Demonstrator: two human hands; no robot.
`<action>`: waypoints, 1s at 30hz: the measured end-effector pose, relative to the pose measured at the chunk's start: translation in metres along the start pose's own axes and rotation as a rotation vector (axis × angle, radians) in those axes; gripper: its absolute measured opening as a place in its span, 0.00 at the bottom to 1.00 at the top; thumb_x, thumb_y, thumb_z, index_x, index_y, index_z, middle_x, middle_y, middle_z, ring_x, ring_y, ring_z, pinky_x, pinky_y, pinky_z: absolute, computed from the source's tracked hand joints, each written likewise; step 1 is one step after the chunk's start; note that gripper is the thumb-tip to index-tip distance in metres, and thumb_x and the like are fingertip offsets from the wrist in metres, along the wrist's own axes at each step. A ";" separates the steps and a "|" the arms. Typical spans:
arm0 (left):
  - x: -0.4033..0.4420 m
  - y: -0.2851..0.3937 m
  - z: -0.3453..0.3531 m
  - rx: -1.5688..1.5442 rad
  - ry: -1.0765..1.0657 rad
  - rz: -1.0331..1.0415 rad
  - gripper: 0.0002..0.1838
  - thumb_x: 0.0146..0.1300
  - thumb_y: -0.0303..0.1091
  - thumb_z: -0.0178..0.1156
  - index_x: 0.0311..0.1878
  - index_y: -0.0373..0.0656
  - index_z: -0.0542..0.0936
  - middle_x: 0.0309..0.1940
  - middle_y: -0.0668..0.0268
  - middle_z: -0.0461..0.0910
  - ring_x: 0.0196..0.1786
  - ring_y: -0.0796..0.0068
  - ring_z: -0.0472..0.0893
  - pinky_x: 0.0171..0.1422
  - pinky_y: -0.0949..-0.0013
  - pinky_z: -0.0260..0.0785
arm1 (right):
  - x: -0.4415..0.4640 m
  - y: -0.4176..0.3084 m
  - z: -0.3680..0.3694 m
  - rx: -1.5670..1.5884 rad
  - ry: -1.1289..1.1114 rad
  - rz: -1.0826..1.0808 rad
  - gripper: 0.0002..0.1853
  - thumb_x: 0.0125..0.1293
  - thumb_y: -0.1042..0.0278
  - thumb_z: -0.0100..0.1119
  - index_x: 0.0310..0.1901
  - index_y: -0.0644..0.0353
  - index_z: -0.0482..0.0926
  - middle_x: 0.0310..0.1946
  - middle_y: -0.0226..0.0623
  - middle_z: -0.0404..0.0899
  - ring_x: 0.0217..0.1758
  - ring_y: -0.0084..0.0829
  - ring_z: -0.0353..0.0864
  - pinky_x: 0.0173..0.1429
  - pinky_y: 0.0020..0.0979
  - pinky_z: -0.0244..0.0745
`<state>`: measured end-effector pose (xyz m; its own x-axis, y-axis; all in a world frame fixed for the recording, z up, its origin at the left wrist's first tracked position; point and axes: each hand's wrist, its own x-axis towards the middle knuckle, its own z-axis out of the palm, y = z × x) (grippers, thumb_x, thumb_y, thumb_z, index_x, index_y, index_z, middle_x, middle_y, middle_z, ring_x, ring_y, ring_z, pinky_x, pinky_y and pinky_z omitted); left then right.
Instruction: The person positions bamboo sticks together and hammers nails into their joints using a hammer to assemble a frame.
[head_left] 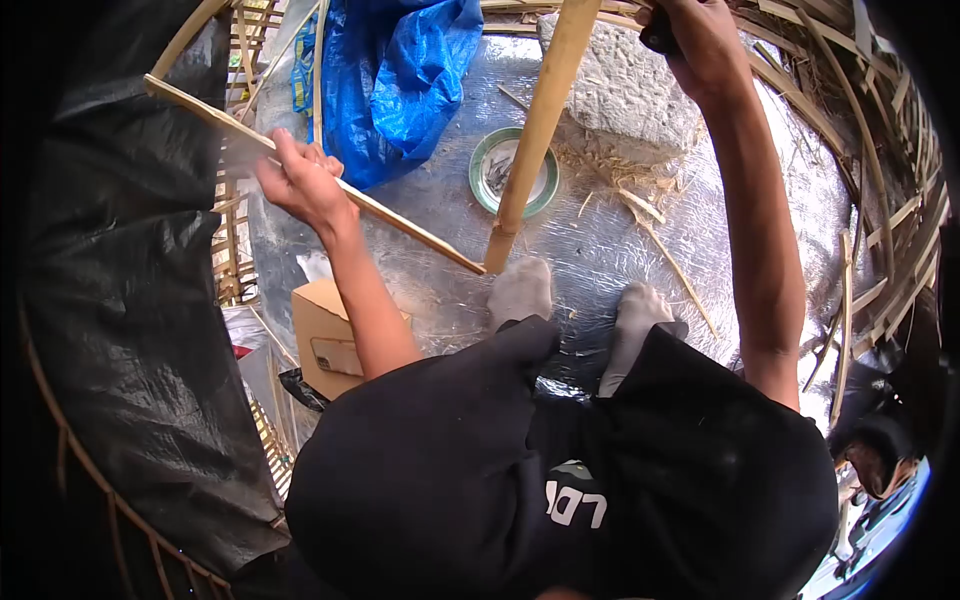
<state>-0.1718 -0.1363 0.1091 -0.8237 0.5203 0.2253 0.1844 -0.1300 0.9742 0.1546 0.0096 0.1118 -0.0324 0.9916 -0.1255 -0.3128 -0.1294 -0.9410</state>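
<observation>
Bamboo strip [410,226], in left hand [308,185], away from right hand [705,48]

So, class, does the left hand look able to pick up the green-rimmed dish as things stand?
Probably not: the left hand grips a bamboo strip, and a bamboo pole crosses the dish in view, though much of its rim looks uncovered.

The dish [475,182] is being partly hidden by the pole [542,110] and flanked by the tarp [410,105] at left and the block [625,100] behind at right.
</observation>
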 end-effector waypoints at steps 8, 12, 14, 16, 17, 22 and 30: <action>-0.018 -0.071 0.003 0.147 0.038 0.014 0.16 0.81 0.45 0.54 0.49 0.40 0.74 0.22 0.70 0.70 0.19 0.81 0.69 0.20 0.74 0.61 | -0.102 0.046 -0.030 -0.582 0.157 0.073 0.20 0.64 0.50 0.77 0.44 0.60 0.90 0.24 0.28 0.83 0.24 0.16 0.76 0.28 0.25 0.70; -0.010 -0.094 -0.012 0.161 -0.033 -0.038 0.17 0.81 0.41 0.55 0.56 0.34 0.76 0.24 0.65 0.76 0.21 0.80 0.71 0.23 0.74 0.62 | -0.178 0.115 -0.030 -0.523 0.045 0.212 0.15 0.63 0.57 0.78 0.41 0.62 0.90 0.25 0.28 0.85 0.27 0.20 0.79 0.35 0.29 0.74; -0.008 -0.110 -0.019 0.189 -0.069 0.009 0.18 0.82 0.41 0.54 0.56 0.32 0.76 0.24 0.65 0.77 0.22 0.80 0.73 0.24 0.74 0.62 | -0.195 0.138 -0.019 -0.527 -0.017 0.471 0.15 0.61 0.58 0.79 0.41 0.62 0.90 0.26 0.29 0.85 0.30 0.22 0.81 0.38 0.30 0.76; -0.010 -0.117 -0.015 0.254 -0.023 0.124 0.18 0.82 0.44 0.55 0.52 0.34 0.79 0.23 0.68 0.76 0.25 0.80 0.73 0.29 0.73 0.64 | -0.205 0.167 -0.011 -0.568 -0.075 0.571 0.17 0.60 0.56 0.80 0.42 0.62 0.90 0.27 0.31 0.86 0.31 0.24 0.83 0.40 0.32 0.77; -0.010 -0.116 -0.013 0.250 -0.031 0.121 0.18 0.82 0.44 0.55 0.52 0.34 0.79 0.23 0.68 0.76 0.25 0.80 0.73 0.29 0.73 0.64 | -0.207 0.185 -0.009 -0.597 -0.101 0.488 0.19 0.59 0.55 0.80 0.43 0.62 0.90 0.27 0.32 0.85 0.32 0.24 0.83 0.40 0.33 0.78; -0.012 -0.099 -0.007 0.272 0.029 0.127 0.21 0.81 0.42 0.57 0.54 0.28 0.77 0.22 0.65 0.77 0.25 0.80 0.74 0.30 0.73 0.64 | -0.201 0.166 0.013 -0.403 -0.127 0.639 0.20 0.60 0.55 0.80 0.42 0.64 0.87 0.26 0.31 0.84 0.26 0.22 0.79 0.31 0.29 0.75; -0.017 -0.041 0.007 0.233 0.124 0.132 0.19 0.81 0.39 0.56 0.53 0.26 0.77 0.21 0.64 0.78 0.26 0.80 0.74 0.31 0.72 0.63 | -0.199 0.109 0.008 -0.116 -0.079 0.387 0.13 0.65 0.67 0.77 0.36 0.61 0.80 0.28 0.29 0.83 0.23 0.12 0.72 0.24 0.22 0.64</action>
<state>-0.1617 -0.1335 0.0651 -0.8411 0.4023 0.3616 0.4011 0.0152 0.9159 0.1193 -0.2022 0.0367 -0.2013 0.8663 -0.4573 -0.1541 -0.4890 -0.8586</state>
